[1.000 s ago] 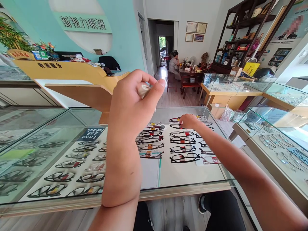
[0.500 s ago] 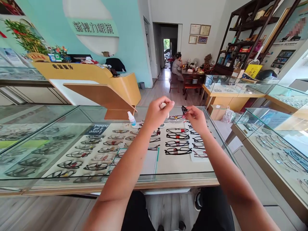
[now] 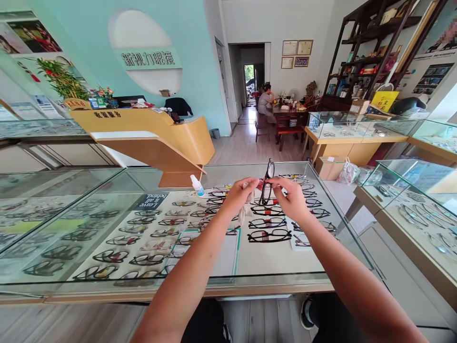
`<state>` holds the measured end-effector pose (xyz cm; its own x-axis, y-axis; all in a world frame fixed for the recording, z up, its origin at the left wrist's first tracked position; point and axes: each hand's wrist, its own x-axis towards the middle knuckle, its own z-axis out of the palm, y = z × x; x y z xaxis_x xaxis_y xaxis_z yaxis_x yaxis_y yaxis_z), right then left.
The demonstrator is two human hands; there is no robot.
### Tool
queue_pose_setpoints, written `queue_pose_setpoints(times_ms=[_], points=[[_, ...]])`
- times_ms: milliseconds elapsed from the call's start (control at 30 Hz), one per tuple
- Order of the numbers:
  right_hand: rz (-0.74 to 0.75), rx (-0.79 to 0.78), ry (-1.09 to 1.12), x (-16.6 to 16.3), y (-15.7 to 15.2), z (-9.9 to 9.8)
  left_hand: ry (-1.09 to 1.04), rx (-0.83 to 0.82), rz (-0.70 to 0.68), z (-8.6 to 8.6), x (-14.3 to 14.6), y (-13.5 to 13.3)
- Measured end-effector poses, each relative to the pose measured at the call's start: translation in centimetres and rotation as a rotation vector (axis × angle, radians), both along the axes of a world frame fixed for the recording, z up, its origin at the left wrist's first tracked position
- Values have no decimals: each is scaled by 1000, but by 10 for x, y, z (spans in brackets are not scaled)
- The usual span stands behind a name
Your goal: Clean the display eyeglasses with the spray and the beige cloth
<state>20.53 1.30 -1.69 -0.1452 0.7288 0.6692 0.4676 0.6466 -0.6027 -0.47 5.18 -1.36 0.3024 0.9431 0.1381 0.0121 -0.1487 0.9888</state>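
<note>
Above the glass counter, my right hand (image 3: 291,196) is closed on a pair of dark-framed eyeglasses (image 3: 270,170), held upright with the lenses edge-on to me. My left hand (image 3: 242,196) is closed on a pale cloth (image 3: 245,214) that hangs below its fingers. Its fingertips reach the near side of the frame, where a red patch shows; whether they grip it is hard to see. Under both hands, rows of eyeglasses (image 3: 269,235) lie in the glass display case (image 3: 303,259). A small white spray bottle (image 3: 197,186) stands on the glass left of my left hand.
A brown slanted panel (image 3: 153,155) rises at the counter's far edge. Another display case (image 3: 410,205) is on the right. Behind are a yellow reception desk (image 3: 193,138) and a person (image 3: 265,102) seated at a dark table (image 3: 291,110).
My hands have come together, and the eyeglasses have turned upright between them. The left hand has lowered with the cloth, now hanging visibly. The view has shifted slightly.
</note>
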Motion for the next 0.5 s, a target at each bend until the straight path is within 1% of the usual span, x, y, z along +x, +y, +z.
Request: queue_pose_setpoints(times_ms=[100,200,367,500], points=[[14,11,-52,-2,-1,-1,9,21,0,0,-1,-2],[50,38,-45,-1,-2,-1,31,32,5,3,-2,-3],[48,-5,-15,-1,-2,2,20,-9,23,2,0,-2],[101,-6,30,-2,1,-1,86,101,78,-1,2,-1]])
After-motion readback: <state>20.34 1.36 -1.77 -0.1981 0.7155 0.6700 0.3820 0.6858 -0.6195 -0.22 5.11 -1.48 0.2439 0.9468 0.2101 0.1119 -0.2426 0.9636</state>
